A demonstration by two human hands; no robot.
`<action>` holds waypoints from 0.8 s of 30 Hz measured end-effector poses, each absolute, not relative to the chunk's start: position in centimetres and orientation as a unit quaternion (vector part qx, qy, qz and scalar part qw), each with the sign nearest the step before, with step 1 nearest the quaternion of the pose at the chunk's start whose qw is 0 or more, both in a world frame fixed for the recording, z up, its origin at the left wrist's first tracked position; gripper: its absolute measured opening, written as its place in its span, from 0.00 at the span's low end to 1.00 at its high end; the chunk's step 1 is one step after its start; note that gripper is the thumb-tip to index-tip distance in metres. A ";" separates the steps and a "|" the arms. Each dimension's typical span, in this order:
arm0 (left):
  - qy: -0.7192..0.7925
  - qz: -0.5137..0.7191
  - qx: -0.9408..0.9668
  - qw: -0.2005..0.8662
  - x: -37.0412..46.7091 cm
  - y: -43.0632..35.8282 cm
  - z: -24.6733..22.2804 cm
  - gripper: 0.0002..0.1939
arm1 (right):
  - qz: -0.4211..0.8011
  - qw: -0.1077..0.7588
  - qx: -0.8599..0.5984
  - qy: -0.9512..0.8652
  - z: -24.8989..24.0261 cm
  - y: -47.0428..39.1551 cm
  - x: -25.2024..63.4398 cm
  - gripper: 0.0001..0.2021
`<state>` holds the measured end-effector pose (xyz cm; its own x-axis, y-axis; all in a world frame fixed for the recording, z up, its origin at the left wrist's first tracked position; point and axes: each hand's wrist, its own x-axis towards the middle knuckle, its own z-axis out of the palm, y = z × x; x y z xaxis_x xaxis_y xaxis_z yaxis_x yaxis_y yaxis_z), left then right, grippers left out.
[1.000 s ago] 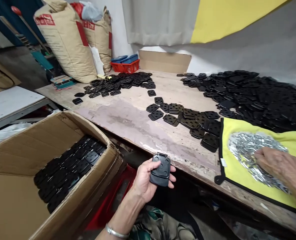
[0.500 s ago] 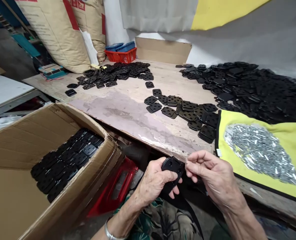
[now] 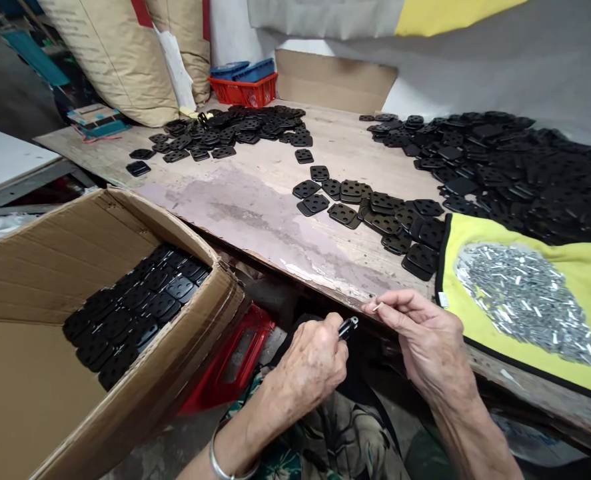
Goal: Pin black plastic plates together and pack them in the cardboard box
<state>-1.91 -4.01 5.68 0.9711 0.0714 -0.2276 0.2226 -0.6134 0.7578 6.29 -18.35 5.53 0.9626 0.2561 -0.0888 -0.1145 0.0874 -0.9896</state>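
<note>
My left hand (image 3: 308, 357) is closed around a black plate (image 3: 348, 327), seen edge-on, with most of it hidden by the fingers. Just to its right, at the table's front edge, my right hand (image 3: 420, 333) pinches a small metal pin (image 3: 378, 307) between thumb and fingers. The pin and the plate are apart. A pile of similar silvery pins (image 3: 530, 300) lies on a yellow cloth (image 3: 590, 267) to the right of my right hand. Several black plates with holes (image 3: 345, 215) lie loose on the table beyond my hands.
An open cardboard box (image 3: 35, 360) at the left holds rows of black plates (image 3: 130, 313). A large heap of black plates (image 3: 500, 167) covers the back right of the table (image 3: 255, 227). At the back stands a red crate (image 3: 242, 91) beside big paper sacks (image 3: 110, 60).
My left hand has turned the plate from showing its flat face to edge-on. My right hand has moved slightly up and away from it, and the pin shows more clearly.
</note>
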 end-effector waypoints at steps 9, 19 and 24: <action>0.084 -0.096 0.939 0.320 -2.1 -4.3 7.0 0.11 | 0.179 0.698 -0.683 -0.121 3.4 -17.7 5.7 0.06; 0.080 -0.097 0.948 0.291 -3.0 -4.4 7.1 0.14 | 0.064 0.525 -0.797 -0.292 4.9 -17.9 5.4 0.06; 0.070 -0.115 0.952 0.276 -3.3 -4.4 6.8 0.16 | -0.034 0.432 -0.790 -0.434 5.5 -17.6 5.2 0.08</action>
